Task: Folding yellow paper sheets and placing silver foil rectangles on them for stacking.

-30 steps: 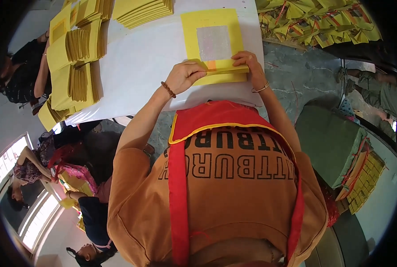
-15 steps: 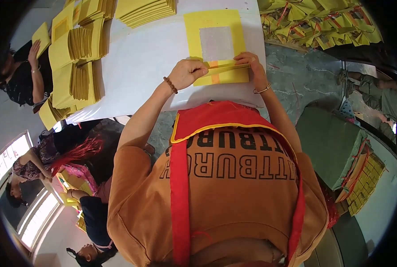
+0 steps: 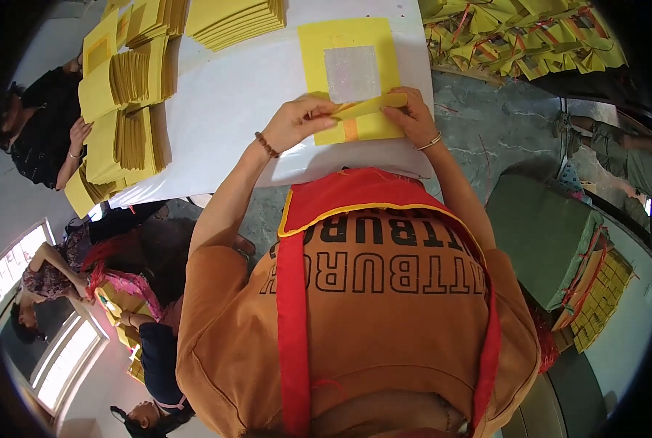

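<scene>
Yellow paper strip (image 3: 372,106) lies between my hands, long axis left to right, its right end tipped a bit away from me. It looks like a folded edge of the yellow sheet (image 3: 348,35) under it; can't tell if it's a separate piece. That sheet is flat on the white desk (image 3: 238,95), near the right edge, long axis pointing away from me. Silver square (image 3: 352,73) sits just beyond the strip, and an orange stripe (image 3: 351,130) runs on the near side, closer to my left hand (image 3: 296,120).

Right hand (image 3: 415,123) has the right end pinched, thumb on the near side, other fingers behind, no gap to speak of. Left fingers are slightly parted at the other end; can't tell whether they grip it or only touch. Both hands are at the strip, right one overlapping it more.

Counts: one strip, one silver square, one orange stripe clear below the strip. Sheets under my fingers: one at least, layers can't be told. Far part of the desk: one fanned yellow stack (image 3: 236,22). Left side: at least four overlapping yellow bundles (image 3: 101,140), sheets too many to count. Off the desk, right: one yellow paper heap (image 3: 523,40) with red strips, one green box (image 3: 541,237).
</scene>
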Available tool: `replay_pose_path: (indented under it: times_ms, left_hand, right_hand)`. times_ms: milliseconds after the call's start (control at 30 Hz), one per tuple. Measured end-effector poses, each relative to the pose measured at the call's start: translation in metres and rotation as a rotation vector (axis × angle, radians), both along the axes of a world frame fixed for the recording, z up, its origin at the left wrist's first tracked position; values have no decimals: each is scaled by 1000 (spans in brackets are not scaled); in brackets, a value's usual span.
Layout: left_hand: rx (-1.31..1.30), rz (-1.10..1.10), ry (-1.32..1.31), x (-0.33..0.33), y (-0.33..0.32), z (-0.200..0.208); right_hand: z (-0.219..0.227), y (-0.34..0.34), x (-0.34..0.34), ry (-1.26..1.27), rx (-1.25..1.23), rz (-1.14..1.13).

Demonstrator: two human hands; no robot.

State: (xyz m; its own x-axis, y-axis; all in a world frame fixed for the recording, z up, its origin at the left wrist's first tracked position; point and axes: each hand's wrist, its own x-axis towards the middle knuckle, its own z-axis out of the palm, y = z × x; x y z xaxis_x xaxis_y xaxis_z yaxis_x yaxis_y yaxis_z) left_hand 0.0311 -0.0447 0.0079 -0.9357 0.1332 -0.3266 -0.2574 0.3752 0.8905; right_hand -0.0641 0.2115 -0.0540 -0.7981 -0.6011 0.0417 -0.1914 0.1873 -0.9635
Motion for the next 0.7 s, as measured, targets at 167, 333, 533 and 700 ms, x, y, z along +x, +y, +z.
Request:
replay_pose_path:
  times_ms: [167, 333, 533, 700]
  left_hand:
    - [-621, -176, 598, 0, -6, -12]
    - [-709, -167, 727, 1, -9, -34]
    - [-914, -276, 893, 25, 2, -6]
    - [-590, -201, 686, 40, 11, 0]
  right_hand:
    - [-13, 0, -1, -107, -83, -45]
    - [7, 6, -14, 424, -26, 151]
    - [36, 11, -5, 927, 292, 64]
    - [31, 30, 5, 680, 248, 344]
